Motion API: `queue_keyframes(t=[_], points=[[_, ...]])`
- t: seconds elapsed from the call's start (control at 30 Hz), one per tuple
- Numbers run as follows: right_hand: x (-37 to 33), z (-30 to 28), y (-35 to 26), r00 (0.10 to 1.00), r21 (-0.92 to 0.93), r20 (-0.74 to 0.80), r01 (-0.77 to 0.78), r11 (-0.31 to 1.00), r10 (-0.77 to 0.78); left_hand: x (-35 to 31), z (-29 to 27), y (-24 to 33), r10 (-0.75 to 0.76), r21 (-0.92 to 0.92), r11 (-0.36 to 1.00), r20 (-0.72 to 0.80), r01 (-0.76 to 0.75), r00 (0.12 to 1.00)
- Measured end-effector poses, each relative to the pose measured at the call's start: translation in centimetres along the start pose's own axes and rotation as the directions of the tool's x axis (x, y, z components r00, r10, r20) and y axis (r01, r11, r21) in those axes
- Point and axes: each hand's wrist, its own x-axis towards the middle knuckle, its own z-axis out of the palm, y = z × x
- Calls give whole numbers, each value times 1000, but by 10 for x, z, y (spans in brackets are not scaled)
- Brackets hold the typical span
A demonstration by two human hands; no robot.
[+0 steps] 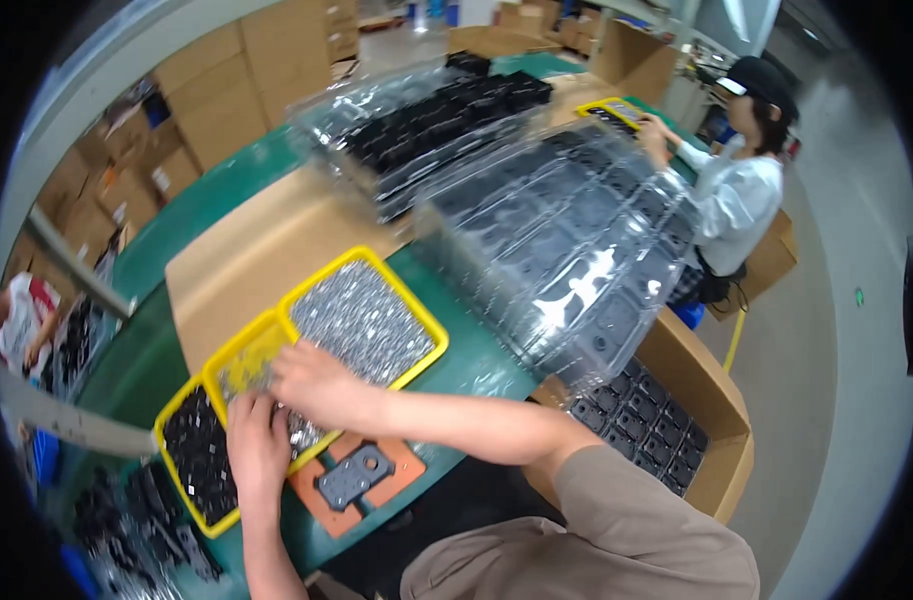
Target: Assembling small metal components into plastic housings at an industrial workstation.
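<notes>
Both of my hands work close together over the middle compartment of a yellow divided tray (441, 342). My right hand (322, 385) reaches in with fingers bent down and drawn together; whatever they hold is hidden. Beside it, my left hand (258, 440) has its fingers curled at the same compartment, and their tips are hard to make out. Small silver metal parts (362, 320) fill the right compartment, and small black parts (199, 455) lie in the left one. Just below the tray, a dark grey plate with a round hole (351, 480) sits on an orange fixture (405, 466).
Clear plastic trays (577, 215) with dark parts are stacked at centre right. More black parts (447, 120) lie behind. An open cardboard box (732, 420) holding trays stands at my right. Another person (742, 185) works at far right. Loose black parts (142, 520) lie at lower left.
</notes>
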Motion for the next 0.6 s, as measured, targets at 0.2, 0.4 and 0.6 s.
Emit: queue_keyframes(t=[0.2,0.4,0.6], points=[[-3,5,-3,994,135,-100,-33,990,47,-6,-3,3,9,-104,994,-74,-17,997],[-3,-5,1,995,116,-85,-46,992,57,-7,5,-7,32,-106,993,-177,-51,984],[-7,6,-2,996,130,-89,-13,991,25,-16,4,-6,17,-89,995,-240,-40,971]])
